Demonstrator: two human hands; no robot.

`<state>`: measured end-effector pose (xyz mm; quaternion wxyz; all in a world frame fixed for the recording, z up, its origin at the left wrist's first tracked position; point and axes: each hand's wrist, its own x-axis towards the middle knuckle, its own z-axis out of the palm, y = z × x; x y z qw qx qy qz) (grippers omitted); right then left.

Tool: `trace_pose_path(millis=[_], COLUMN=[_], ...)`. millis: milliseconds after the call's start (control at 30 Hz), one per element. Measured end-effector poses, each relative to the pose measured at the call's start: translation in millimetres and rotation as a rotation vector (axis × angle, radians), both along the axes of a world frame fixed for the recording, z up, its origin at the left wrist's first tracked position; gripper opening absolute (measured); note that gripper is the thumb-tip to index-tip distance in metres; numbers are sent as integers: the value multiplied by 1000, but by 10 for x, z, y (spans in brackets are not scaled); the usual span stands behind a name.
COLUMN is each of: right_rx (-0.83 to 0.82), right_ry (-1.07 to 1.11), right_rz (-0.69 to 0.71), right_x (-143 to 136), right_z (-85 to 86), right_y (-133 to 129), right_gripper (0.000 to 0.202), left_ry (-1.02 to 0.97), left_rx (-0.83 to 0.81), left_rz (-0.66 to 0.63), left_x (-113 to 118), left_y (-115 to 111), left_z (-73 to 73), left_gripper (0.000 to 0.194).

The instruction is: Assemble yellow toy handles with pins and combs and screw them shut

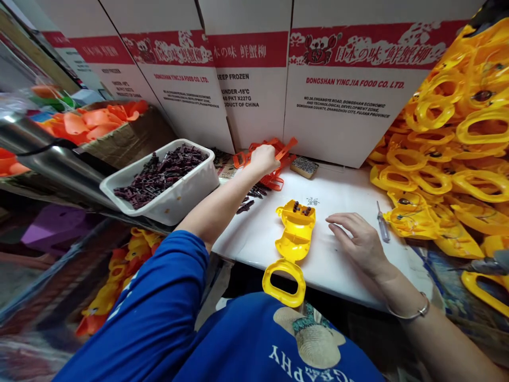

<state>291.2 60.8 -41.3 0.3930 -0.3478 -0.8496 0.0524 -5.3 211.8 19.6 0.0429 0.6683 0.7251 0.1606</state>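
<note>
My left hand [264, 160] reaches to the back of the white table, its fingers curled down on an orange plastic part [287, 150] in a small pile; its fingertips are hidden. My right hand [356, 239] hovers over the table at the right with fingers stretched out and nothing in it. Between the hands lies a yellow plastic shell [295, 233], hollow side up, with small dark pieces [301, 208] at its far end. Its yellow loop handle [284, 284] sticks out over the table's near edge.
A white tub [178, 193] of dark plastic parts stands at the left. Small screws [313, 201] lie behind the shell, near a box of screws [304, 167]. A screwdriver [383, 225] and heaped yellow shells [433, 154] are at the right. White cartons [338, 116] wall the back.
</note>
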Motion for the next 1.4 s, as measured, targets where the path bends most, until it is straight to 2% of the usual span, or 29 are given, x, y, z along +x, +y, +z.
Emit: trace_pose_path(millis=[100,167,233,267,333,400,467,567,633,667,733,767,800,867,967,1133,1233,1400], right_rx=[26,60,125,164,208,177,116,-27,-183,-264,-371,-401,-421,-446,-457,-364,-316,-322], right_ry=[43,87,137,151,144,112,85,86,159,210,300,320,318,264,109,-154,-226,-269], right_rz=[-4,-20,-73,-107,-144,-122,-83,-107,-153,-169,-170,-163,-157,-149,-117,81,134,141], right_x=[-40,-92,-159,-197,-278,-353,-395,-344,-234,-166,-29,33,87,171,242,223,159,79], right_z=[109,232,382,459,594,685,719,681,619,584,514,484,457,416,373,290,238,215], right_y=[-25,-38,-38,-34,-23,-30,-66,-158,-218,-243,-290,-317,-349,-434,-596,-775,-783,-715], right_gripper=[14,16,21,27,46,58,54,44,45,47,49,49,48,45,41,38,40,42], left_ry=[-88,-217,-683,-879,-1125,-1245,-1295,-1128,-885,-751,-637,-613,-585,-523,-466,-479,-478,-492], left_rx=[63,129,222,199,74,-68,-128,-49,166,205,112,26,-45,-99,-13,75,117,169], left_rz=[3,-40,-180,-291,-475,-583,-633,-652,-593,-624,-680,-700,-719,-719,-619,-464,-458,-467], left_x=[-67,-25,111,208,425,614,705,614,452,368,233,194,174,180,236,288,317,365], left_y=[-115,-276,-522,-671,-988,-1264,-1430,-1433,-1324,-1260,-1148,-1111,-1089,-1093,-1188,-1414,-1510,-1592], left_z=[171,285,374,404,426,393,309,108,-55,-139,-301,-373,-437,-537,-633,-742,-791,-828], left_gripper=[14,8,10,15,29,42,46,48,44,56,83,85,78,53,27,23,23,24])
